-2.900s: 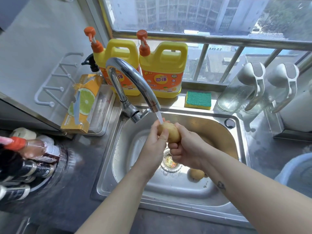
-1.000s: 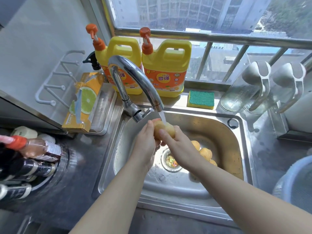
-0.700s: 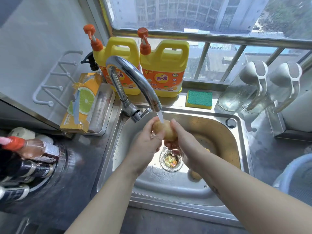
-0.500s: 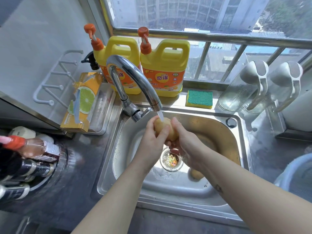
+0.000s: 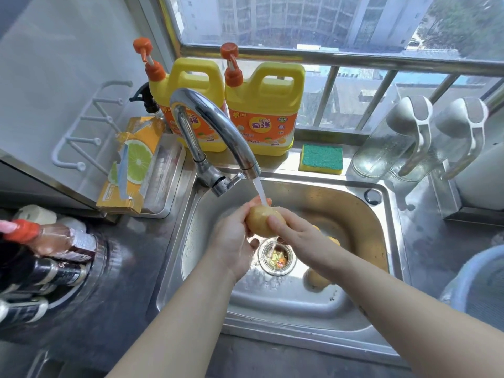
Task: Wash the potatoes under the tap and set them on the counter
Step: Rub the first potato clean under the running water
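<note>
**A:** Head view. Where's the potato?

**B:** The potato point(image 5: 261, 222) is under the tap point(image 5: 212, 124), with water running onto it. It's over the sink point(image 5: 354, 214), at 12 o'clock from the drain strainer point(image 5: 276, 259).

**A:** And the hands?

**B:** The left hand point(image 5: 231, 241) cups it from 9 o'clock, fingers curled over its far side. The right hand point(image 5: 297, 236) grips it from 4 o'clock, fingers across its near face, thumb hidden.

**A:** Anything else?

**B:** Other potatoes point(image 5: 316, 279) lie at 4 o'clock from the strainer, partly behind the right forearm. A sponge point(image 5: 321, 159) sits at 1 o'clock, beyond the rim.
</note>
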### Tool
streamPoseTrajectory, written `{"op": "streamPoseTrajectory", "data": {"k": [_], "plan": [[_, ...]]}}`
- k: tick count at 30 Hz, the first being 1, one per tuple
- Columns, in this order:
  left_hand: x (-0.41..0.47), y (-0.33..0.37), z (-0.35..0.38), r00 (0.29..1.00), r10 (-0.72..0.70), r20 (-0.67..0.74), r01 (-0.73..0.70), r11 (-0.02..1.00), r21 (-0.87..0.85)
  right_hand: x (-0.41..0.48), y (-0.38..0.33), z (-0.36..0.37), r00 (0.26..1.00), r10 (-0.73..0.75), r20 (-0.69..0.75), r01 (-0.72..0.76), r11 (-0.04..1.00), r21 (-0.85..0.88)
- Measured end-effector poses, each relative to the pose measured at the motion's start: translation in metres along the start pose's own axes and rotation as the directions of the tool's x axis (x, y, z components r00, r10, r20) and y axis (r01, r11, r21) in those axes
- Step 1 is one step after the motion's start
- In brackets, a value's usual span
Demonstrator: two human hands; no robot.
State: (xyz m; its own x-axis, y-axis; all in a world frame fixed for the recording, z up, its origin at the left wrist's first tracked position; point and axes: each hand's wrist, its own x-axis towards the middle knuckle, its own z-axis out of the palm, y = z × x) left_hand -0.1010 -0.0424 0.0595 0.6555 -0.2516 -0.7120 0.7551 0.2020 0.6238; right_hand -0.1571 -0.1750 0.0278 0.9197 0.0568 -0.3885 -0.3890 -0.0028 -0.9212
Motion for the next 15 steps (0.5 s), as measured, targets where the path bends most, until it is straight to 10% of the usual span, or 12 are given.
{"op": "streamPoseTrajectory", "data": {"k": [7,15], "plan": [[0.004,-0.001,0.013,0.975,0.209,-0.071,-0.198,0.97,0.14,0.002,-0.001,0.001,0.996,-0.052,-0.071,0.026,0.945,-0.325],[0.004,-0.009,-0.004,0.961,0.19,0.199,-0.154,0.971,-0.182,0.005,0.002,-0.001,0.989,-0.056,-0.14,0.043,0.995,-0.092]]}}
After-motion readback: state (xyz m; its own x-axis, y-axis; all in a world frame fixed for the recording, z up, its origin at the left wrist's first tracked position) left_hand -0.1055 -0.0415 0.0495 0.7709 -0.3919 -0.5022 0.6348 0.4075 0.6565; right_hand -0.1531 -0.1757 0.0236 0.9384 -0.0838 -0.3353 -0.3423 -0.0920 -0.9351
